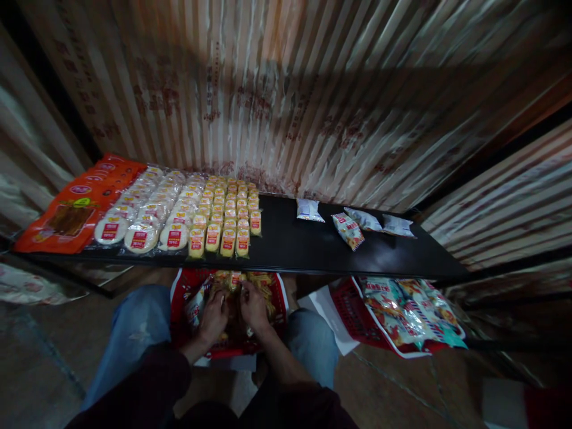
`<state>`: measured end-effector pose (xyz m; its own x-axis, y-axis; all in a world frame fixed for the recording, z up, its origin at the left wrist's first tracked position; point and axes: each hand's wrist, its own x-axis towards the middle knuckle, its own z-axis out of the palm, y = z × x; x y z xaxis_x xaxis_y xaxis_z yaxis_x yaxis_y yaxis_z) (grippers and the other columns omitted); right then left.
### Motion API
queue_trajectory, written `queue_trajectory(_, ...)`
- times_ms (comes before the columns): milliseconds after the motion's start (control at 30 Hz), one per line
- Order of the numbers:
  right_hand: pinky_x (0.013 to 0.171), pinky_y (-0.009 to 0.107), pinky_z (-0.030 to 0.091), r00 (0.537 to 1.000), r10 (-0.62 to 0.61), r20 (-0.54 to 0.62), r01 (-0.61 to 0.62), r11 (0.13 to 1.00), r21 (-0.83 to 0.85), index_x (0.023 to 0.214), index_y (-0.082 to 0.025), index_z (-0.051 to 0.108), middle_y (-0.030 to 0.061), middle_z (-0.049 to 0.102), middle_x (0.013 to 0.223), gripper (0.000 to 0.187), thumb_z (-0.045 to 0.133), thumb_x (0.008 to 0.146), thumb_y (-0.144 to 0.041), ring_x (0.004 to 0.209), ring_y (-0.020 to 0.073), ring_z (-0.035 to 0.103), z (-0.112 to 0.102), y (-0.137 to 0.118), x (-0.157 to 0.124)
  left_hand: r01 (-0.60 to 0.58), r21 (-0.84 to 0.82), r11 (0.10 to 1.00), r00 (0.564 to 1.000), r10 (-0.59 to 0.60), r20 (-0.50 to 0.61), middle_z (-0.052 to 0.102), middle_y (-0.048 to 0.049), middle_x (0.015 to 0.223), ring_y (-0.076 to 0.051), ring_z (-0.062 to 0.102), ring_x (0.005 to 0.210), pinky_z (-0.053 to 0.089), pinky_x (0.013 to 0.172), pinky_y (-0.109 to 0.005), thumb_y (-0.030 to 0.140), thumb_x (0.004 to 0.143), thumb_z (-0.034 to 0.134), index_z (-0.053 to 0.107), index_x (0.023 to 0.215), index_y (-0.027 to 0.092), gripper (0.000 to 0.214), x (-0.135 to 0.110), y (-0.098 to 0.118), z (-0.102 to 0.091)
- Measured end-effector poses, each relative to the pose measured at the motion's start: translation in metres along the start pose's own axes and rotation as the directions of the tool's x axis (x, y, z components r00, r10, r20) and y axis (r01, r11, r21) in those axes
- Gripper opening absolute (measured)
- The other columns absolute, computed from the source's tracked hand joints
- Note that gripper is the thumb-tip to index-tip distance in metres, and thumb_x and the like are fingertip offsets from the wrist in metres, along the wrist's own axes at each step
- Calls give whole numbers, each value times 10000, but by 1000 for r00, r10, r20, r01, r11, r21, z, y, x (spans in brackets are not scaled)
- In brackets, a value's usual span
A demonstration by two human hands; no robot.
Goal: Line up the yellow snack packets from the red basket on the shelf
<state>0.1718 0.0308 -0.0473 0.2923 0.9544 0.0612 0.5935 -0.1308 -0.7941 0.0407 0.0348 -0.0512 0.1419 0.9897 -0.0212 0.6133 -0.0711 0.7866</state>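
Both my hands are down in a red basket [176, 301] between my knees, just below the shelf's front edge. My left hand [214, 314] has its fingers curled in; what is in them, if anything, is hidden. My right hand [254, 307] is closed, its fingertips at the edge of a small yellow wrapped cake [235, 279] with a red label. More yellow packets [263, 286] lie around the hands in the basket, and a white-and-blue packet [195, 308] is at its left side. The dim light blurs the fingertips.
On the black shelf [286, 238] stand a large orange bag [75, 205], rows of round white wrapped cakes [139, 237] and rows of small yellow cakes [227, 241]. Several snack bags [348, 230] lie farther right. A second red basket [351, 307] holds snack bags [411, 316]. Striped sheeting [268, 89] hangs behind.
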Motion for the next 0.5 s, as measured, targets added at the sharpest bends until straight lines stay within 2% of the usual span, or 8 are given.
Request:
queue_trajectory(100, 974, 349, 459, 997, 53, 62, -54, 999, 6, 1090, -191, 656, 94, 686, 1110, 416, 448, 755, -55, 1060, 215, 634, 4, 7, 5, 53, 29, 998, 998, -54, 35, 643, -126, 1150, -194, 583, 1109, 425, 1010, -340, 36, 758, 412, 638, 1017, 130, 357, 16, -1, 1)
queue_trajectory(200, 1025, 333, 418, 986, 116, 121, -116, 993, -9, 1167, -143, 620, 110, 645, 1207, 467, 444, 744, -47, 1149, 203, 590, 3, 9, 8, 170, 35, 985, 980, -172, 97, 640, -119, 1186, -178, 589, 1102, 415, 995, -285, 45, 786, 414, 612, 1110, 129, 389, 32, 10, 4)
queue_trajectory(333, 1042, 347, 406, 977, 182, 111, -187, 982, 36, 1175, -199, 624, 60, 657, 1197, 482, 448, 746, -68, 1154, 196, 588, 2, 11, 11, 273, 83, 958, 948, -283, 147, 605, -106, 1272, -191, 558, 1172, 378, 1010, -276, 40, 776, 452, 572, 1210, 170, 468, 49, 24, 13)
queue_trajectory(500, 1049, 375, 398, 974, 185, 129, -199, 974, 107, 1125, -246, 658, 29, 674, 1166, 475, 491, 706, -99, 1140, 209, 595, 5, 15, 13, 328, 135, 935, 925, -347, 152, 630, -134, 1224, -224, 582, 1138, 400, 970, -315, 132, 811, 477, 551, 1233, 166, 430, 60, 23, 20)
